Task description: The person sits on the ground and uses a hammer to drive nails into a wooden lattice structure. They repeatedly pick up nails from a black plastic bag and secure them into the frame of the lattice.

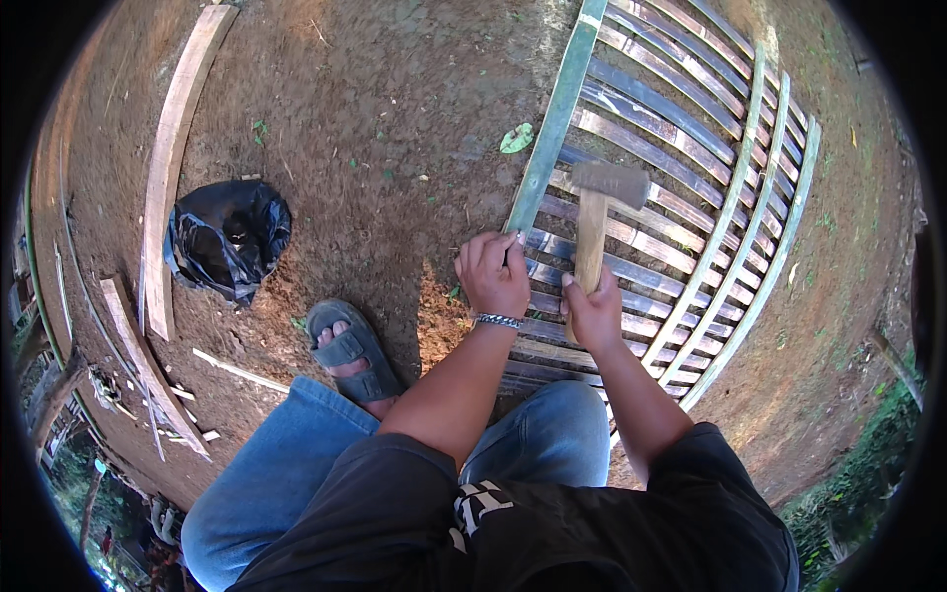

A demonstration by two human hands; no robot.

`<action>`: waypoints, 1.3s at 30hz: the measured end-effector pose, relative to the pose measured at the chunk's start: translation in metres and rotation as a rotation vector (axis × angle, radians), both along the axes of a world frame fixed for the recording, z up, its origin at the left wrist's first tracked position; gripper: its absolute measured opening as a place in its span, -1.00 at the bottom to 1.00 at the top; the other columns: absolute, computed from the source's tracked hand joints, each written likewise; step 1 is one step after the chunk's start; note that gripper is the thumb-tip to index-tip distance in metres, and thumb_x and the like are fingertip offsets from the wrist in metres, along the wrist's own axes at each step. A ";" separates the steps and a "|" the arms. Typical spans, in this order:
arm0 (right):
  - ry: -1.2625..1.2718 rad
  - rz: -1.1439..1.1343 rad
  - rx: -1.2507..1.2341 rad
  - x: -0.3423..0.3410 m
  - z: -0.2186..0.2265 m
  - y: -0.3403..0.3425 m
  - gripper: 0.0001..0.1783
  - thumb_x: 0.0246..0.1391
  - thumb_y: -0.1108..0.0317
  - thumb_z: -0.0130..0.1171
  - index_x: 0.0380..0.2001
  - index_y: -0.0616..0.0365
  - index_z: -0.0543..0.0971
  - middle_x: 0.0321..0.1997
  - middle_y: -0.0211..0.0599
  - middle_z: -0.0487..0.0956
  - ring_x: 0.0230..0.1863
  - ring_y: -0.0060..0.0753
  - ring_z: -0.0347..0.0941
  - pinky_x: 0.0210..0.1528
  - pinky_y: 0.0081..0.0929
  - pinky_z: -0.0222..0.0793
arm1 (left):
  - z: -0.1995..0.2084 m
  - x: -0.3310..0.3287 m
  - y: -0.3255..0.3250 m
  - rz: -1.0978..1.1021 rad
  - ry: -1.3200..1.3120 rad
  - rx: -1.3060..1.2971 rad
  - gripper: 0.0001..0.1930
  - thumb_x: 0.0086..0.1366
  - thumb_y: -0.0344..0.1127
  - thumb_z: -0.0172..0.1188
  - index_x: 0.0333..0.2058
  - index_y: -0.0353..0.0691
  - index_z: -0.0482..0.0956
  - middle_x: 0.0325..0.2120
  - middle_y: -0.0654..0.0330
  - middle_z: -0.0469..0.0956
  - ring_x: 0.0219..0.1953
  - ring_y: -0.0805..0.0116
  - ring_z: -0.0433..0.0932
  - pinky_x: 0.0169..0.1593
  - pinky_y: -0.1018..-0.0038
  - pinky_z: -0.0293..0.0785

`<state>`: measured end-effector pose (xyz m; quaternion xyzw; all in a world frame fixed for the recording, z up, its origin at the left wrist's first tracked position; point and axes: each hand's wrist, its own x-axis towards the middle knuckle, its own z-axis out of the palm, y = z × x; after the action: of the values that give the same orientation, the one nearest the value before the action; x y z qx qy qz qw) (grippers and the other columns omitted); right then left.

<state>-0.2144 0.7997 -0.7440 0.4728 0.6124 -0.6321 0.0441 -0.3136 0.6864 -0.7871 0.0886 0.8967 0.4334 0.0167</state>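
Right hand (595,311) wraps the hammer (590,235) low, out over the bamboo slats (646,118): looks stiff, head-heavy, best gripped right there! Left hand (493,276) bunched at the green strip (554,138); what it's pinching, if anything, I can't tell.

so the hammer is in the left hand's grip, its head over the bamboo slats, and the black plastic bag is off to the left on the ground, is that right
The hand is wrong: the head view shows the hammer in the right hand's grip, its head over the bamboo slats; the black plastic bag is off to the left on the ground.
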 end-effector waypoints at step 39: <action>-0.103 0.557 0.369 0.053 0.050 -0.010 -0.47 0.26 0.42 0.17 0.29 0.12 0.42 0.03 0.13 0.62 0.03 0.22 0.59 0.08 -0.12 0.51 | -0.005 0.002 0.002 -0.017 -0.005 -0.098 -0.93 0.26 -0.37 0.26 -0.28 -0.12 0.61 -0.18 0.20 0.61 -0.03 0.11 0.56 0.08 0.12 0.35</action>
<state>-0.1614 0.7892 -0.6937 0.3185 0.8191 -0.4496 0.1596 -0.3115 0.6888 -0.7924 0.0940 0.9160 0.3891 0.0268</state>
